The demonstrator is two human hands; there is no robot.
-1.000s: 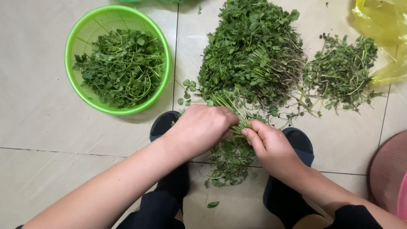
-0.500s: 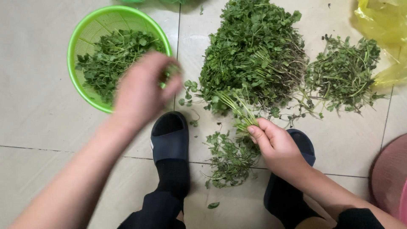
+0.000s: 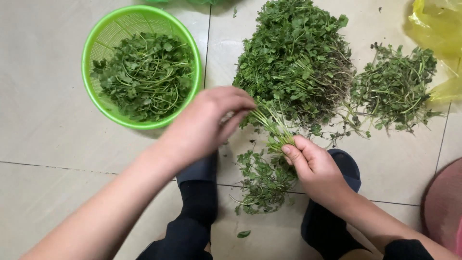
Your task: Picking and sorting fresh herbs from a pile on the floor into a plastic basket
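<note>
While the round green plastic basket point(image 3: 92, 52) holds some picked greens point(image 3: 144, 74), a large heap of unsorted leafy herbs point(image 3: 296, 53) remains, the right hand point(image 3: 315, 169) clenched around a small stemmed bunch point(image 3: 275, 127) and the left hand point(image 3: 204, 123) reaching with loosely curled fingers to its stem ends.

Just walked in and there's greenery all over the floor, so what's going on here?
A person crouched over the tiled floor is handling leafy greens. The right hand grips a small bunch by its stems, leaves hanging down, while the left hand reaches toward the stem ends. A green basket holds greens; a big pile and a smaller pile lie ahead.
</note>
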